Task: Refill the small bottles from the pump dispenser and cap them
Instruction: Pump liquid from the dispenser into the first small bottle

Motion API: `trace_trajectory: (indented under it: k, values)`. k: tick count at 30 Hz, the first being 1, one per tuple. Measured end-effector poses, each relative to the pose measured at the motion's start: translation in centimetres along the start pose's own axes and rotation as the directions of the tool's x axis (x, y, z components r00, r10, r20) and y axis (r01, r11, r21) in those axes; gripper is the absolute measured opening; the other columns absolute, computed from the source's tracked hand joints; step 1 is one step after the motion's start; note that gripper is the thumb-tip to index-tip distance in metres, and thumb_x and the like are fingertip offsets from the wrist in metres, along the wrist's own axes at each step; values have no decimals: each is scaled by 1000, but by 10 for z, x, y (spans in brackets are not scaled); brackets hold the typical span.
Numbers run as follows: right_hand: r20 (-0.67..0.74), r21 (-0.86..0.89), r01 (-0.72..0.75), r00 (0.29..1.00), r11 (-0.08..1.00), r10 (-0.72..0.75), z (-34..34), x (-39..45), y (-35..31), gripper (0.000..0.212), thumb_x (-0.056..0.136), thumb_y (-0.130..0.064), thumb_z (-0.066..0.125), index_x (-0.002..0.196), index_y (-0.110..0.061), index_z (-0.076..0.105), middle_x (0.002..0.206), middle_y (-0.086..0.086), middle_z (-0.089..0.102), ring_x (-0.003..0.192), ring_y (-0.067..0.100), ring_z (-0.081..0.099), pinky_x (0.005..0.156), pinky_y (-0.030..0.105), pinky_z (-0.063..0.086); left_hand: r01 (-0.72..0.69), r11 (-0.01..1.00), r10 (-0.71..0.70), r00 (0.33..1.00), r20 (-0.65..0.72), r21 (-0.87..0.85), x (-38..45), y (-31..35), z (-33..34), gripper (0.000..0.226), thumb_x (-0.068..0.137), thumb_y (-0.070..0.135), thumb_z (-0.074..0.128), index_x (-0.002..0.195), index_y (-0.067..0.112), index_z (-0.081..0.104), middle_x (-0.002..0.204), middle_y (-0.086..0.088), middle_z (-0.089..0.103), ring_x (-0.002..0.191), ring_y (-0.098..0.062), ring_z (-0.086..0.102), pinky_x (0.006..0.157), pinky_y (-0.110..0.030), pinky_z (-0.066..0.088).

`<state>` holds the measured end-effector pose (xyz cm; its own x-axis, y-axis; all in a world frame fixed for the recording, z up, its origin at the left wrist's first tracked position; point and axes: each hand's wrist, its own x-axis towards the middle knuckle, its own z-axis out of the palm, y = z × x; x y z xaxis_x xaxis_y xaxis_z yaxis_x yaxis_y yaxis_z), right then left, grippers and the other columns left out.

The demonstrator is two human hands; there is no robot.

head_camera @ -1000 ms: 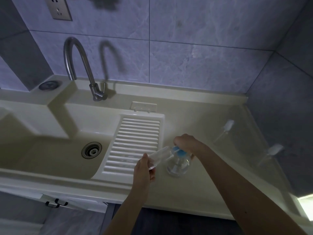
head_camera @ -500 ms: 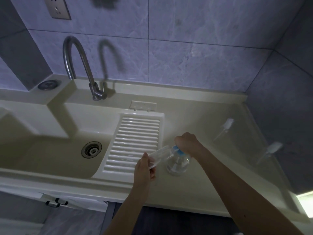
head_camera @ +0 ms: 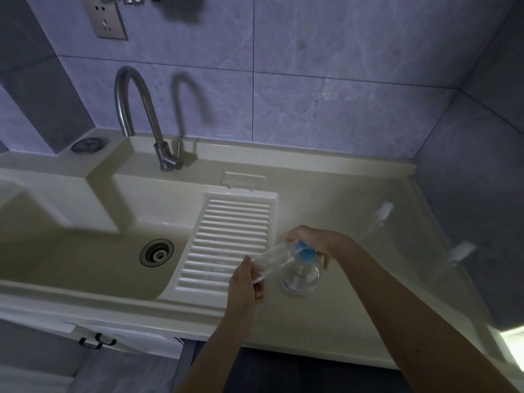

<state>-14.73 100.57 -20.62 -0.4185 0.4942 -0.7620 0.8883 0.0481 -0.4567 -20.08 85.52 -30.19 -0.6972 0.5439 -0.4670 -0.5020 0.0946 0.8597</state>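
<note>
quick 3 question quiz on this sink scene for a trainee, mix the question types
1. True or false: the left hand holds the small clear bottle tilted, its mouth toward the blue pump head.
2. Which hand rests on top of the pump dispenser?
A. left
B. right
C. neither
3. Fill in: two white-capped spray bottles lie on the counter to the ____ of the dispenser.

Key: 1 true; 2 B, the right hand; 3 right

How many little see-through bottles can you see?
3: one tilted in the left hand at the pump dispenser, two white-capped ones on the counter's right side. More may be hidden.
</note>
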Motion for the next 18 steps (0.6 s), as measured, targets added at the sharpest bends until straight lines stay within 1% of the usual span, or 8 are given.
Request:
trace_trajectory:
  k: [3,5,7,10,12,14,16,18]
  values:
    - [-77,-27,37,996,999,-39,3,2,0,30,92,-28,43,116,-10,48,132,18,48,111,36,52,97,50,44,-1,1000,1,1000,9,-7,-1,0,0,40,101,36,35,87,4,56,51,-1,42,38,-8,34,38,-19,27]
    - [-158,-68,78,984,995,-88,4,2,1,27,93,-20,40,110,-3,53,111,19,56,96,34,58,85,41,48,-1,1000,1,1000,2,-19,-1,0,1,40,101,35,35,87,3,55,49,-1,40,36,-7,33,36,-19,26]
    - [-224,-150,81,968,985,-114,7,4,3,20,93,-16,41,99,-1,52,88,13,50,76,26,54,72,33,45,0,1000,0,1000,-19,-25,-1,-3,2,39,101,34,35,87,3,54,49,-1,39,36,-7,33,35,-18,26]
    - [-271,-128,89,955,988,-121,9,12,6,28,94,-14,38,107,2,57,76,8,43,100,36,57,74,31,41,-8,1000,8,1000,-26,-14,0,-8,0,40,101,35,35,90,1,54,51,-3,38,35,-8,34,35,-16,27]
    - [-271,-126,97,954,987,-128,9,9,5,34,95,-14,37,117,5,55,81,9,48,114,37,54,77,30,39,-12,1000,11,1000,-24,-13,0,-8,0,41,101,36,35,92,1,55,51,-3,38,35,-7,34,34,-17,27]
    - [-255,-129,93,959,987,-124,8,6,3,28,96,-12,37,111,2,56,102,16,52,106,34,55,76,28,38,-9,1000,9,1000,-24,-16,0,-7,0,38,101,35,35,91,3,53,52,-3,38,36,-7,34,34,-18,27]
    - [-213,-79,51,975,996,-67,6,6,2,24,93,-15,40,104,1,54,108,18,50,92,28,55,75,30,41,-13,1000,13,1000,-14,-9,-1,-4,0,38,101,35,35,91,3,53,52,-3,39,36,-7,34,34,-18,28]
    - [-121,-24,25,992,999,-27,1,6,1,29,87,-23,42,104,-3,54,112,17,50,91,31,56,81,40,47,-25,1000,25,1000,0,-1,-1,0,1,37,101,35,35,91,4,53,54,-4,39,37,-7,34,35,-18,28]
